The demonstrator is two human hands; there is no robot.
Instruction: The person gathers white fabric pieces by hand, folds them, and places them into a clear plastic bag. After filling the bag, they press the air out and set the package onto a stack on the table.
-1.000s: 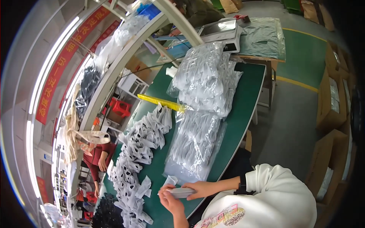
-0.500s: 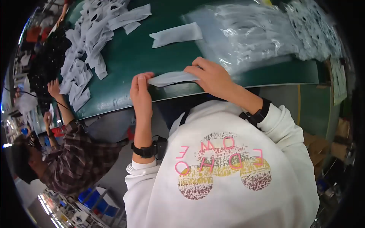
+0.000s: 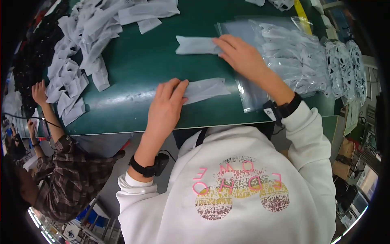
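Note:
A white, thin fabric strip (image 3: pixel 207 90) lies flat on the green table, near its front edge. My left hand (image 3: pixel 165 105) is closed over that strip's left end, thumb and fingers on either side of it. Farther back lies a second white fabric strip (image 3: pixel 196 45), roughly parallel to the first. My right hand (image 3: pixel 245 57) reaches over to its right end, with thumb and fingertips closed on it. What lies beneath the fingers of both hands is hidden. Each wrist wears a black band with a small box.
A heap of white strips (image 3: pixel 91 40) covers the table's left. Clear plastic bags (image 3: pixel 248 97) and bundled white pieces (image 3: pixel 284 57) lie at the right, beside more looped bundles (image 3: pixel 345 73). A yellow strip (image 3: pixel 302 16) lies behind. At the left, a person in plaid (image 3: pixel 77 179) reaches toward the heap.
The strip held between both hands now lies on the table under my left hand. My right hand has left it and moved away to the far strip. The view has shifted.

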